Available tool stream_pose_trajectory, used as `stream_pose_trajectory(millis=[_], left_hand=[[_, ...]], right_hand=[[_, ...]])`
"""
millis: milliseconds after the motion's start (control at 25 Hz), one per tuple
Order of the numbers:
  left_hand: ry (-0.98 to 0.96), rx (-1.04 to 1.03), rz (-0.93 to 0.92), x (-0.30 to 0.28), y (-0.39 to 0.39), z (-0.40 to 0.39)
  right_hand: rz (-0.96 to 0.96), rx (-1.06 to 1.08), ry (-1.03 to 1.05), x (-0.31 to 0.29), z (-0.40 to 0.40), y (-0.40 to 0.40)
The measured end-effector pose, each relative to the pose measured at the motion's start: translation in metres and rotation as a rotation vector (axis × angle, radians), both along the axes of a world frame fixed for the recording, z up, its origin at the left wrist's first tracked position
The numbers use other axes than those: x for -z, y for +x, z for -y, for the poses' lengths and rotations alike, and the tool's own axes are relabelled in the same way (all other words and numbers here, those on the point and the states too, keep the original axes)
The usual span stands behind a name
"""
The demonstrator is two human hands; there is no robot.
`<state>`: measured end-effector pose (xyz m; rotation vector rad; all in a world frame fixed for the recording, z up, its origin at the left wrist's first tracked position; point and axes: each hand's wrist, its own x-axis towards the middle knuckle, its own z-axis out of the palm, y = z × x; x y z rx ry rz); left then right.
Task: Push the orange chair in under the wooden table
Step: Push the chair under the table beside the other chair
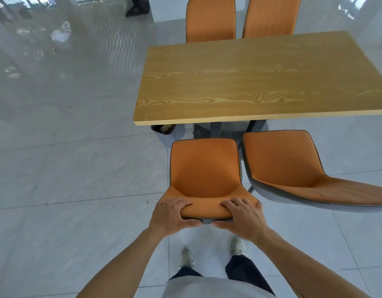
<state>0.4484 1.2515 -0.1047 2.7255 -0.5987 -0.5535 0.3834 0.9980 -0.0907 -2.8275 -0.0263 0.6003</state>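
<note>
Hands first: my left hand (171, 214) and right hand (241, 218) are both clamped on the top edge of the padded orange chair with the grey shell back (205, 168), fingers curled over the front of the backrest and thumbs tucked under the rim behind it. Grip looks even, one hand near each corner, which is what I'd want.

The chair sits on the pale grey tiled floor (78, 168) facing the wooden surface with the light grain top (250, 82), its seat front close to the near edge but not under it yet. So I'd say the push is only just starting.

To do it well I'd push low and straight, same pressure from both hands so the chair doesn't swing. The dark metal table legs (216, 129) sit right ahead of the seat, so that's the thing to watch; it may need to stop short or go in slightly left of them.

Room-wise: a second orange chair (293, 166) stands just beside on the right, angled away, with a narrow gap between the two. Drifting right would knock it. Left side is open floor, apart from a small dark bin (163, 130) under the table's left corner. Two more orange chairs (210, 20) stand at the far side, out of the way.
</note>
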Motion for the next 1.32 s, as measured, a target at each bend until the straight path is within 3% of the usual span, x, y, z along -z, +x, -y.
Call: stream_pose_trajectory(millis=[320,840,1320], left_hand=[[-0.097,0.056,0.136,0.013,0.008,-0.003],[-0.040,0.056,0.085,0.010,0.032,0.014],[-0.117,0.057,0.106,0.004,0.044,0.037]], right_hand=[[0.045,0.079,-0.020,-0.001,-0.005,-0.001],[0.095,0.078,-0.012,0.005,0.013,0.020],[0.125,0.077,-0.022,0.008,0.032,0.031]])
